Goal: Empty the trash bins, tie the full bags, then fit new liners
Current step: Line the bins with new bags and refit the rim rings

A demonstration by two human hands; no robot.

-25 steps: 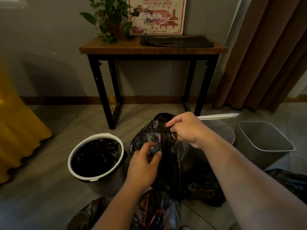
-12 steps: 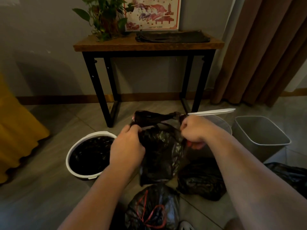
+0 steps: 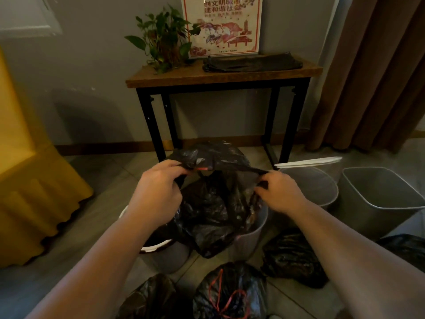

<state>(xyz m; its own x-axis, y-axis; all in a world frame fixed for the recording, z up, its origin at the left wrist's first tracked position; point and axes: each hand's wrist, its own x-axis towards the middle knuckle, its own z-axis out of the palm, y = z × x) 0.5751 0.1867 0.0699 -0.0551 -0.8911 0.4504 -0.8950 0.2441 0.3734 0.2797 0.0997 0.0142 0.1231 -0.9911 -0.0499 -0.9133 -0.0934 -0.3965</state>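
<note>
"That crinkled black plastic trash bag (image 3: pixel 211 210), mid-frame, hanging over the round grey bin (image 3: pixel 248 238). Is it heavy?"

"I'd guess not. It sags limp and thin, so it's likely soft and slippery. Best taken at the gathered top edge, not the belly."

"And the hands?"

"The left hand (image 3: pixel 161 189) is clenched round one end of the top and the right hand (image 3: pixel 278 192) pinches the other, with the film stretched taut between them. A red drawstring strip (image 3: pixel 203 168) shows near the left fingers."
</note>
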